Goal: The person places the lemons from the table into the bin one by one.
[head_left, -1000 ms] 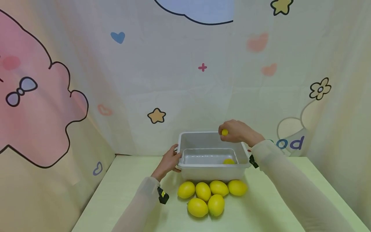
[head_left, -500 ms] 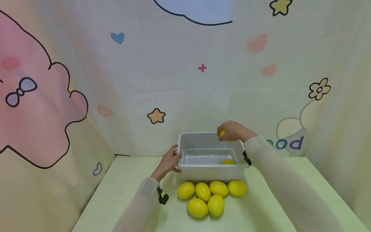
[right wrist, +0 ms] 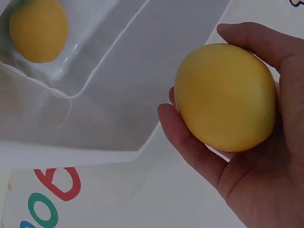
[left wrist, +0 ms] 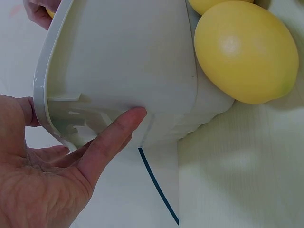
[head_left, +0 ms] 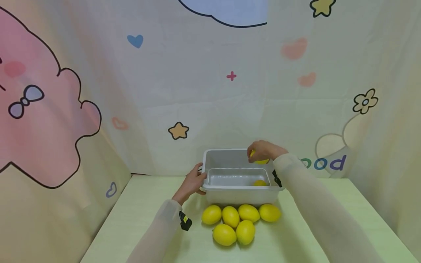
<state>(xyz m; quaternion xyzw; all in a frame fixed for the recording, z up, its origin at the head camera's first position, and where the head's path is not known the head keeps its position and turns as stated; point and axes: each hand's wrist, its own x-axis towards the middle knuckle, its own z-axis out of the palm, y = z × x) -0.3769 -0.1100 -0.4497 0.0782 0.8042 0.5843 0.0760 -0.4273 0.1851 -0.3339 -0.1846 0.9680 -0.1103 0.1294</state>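
Observation:
A light grey plastic bin (head_left: 241, 196) stands on the table against the backdrop. My left hand (head_left: 192, 181) grips its left end, thumb at the rim and fingers against the outer side in the left wrist view. Over the bin's back right corner, my right hand (head_left: 267, 149) holds a yellow lemon (right wrist: 225, 97) between thumb and fingers. Another lemon (head_left: 260, 183) lies on the bin floor toward the right, its lower part hidden by the front wall in the head view. Several lemons (head_left: 224, 235) lie in two rows on the table before the bin.
The pale green tabletop (head_left: 144, 215) reaches back to a printed cloth backdrop (head_left: 210, 109) just behind the bin. Cloth also hangs at the left and right. A small black device (head_left: 185, 221) is strapped to the left wrist.
My right hand has moved slightly left and lower over the bin with the lemon, and more of that lemon shows. The left hand stays on the bin.

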